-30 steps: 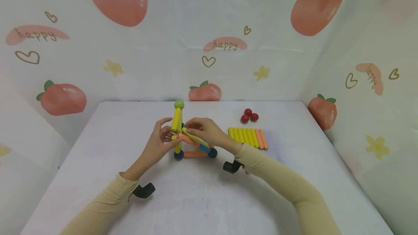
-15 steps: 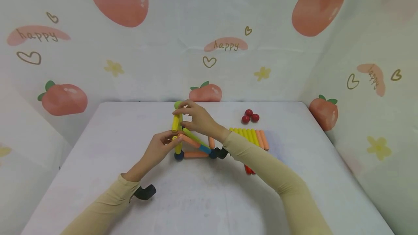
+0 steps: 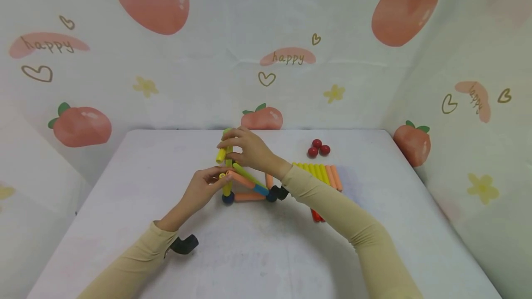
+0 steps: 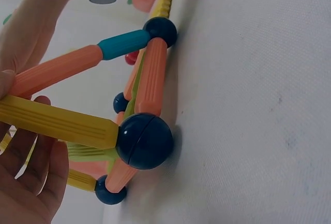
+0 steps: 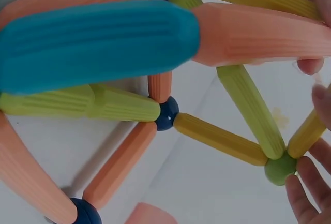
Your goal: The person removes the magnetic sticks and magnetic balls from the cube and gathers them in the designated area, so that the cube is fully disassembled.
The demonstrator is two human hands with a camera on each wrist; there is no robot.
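Note:
A frame of magnetic rods and balls stands on the table in front of me. My left hand (image 3: pixel 201 188) pinches the free ends of an upright yellow rod (image 4: pixel 62 123) and an orange rod (image 4: pixel 59 70). That orange rod slopes down to a blue rod (image 5: pixel 98 45). At the foot of the upright rod sits a dark blue ball (image 4: pixel 145 141). Higher up, my right hand (image 3: pixel 251 152) holds a short yellow rod (image 3: pixel 221 155) joined to the light green ball (image 5: pixel 281 170) at the frame's top. Its lower end hangs free, above the left fingertips.
To the right lies a row of yellow rods (image 3: pixel 314 172) and orange rods (image 3: pixel 334 178). Three red balls (image 3: pixel 317 143) sit behind them. Red rods (image 3: pixel 317 216) show partly under my right forearm. A printed cloth wall (image 3: pixel 199 86) rises behind the table.
My right hand has moved up from the slanted light green rod to the yellow rod at the top. That rod's free end has swung slightly up and left. The left hand stays nearly still.

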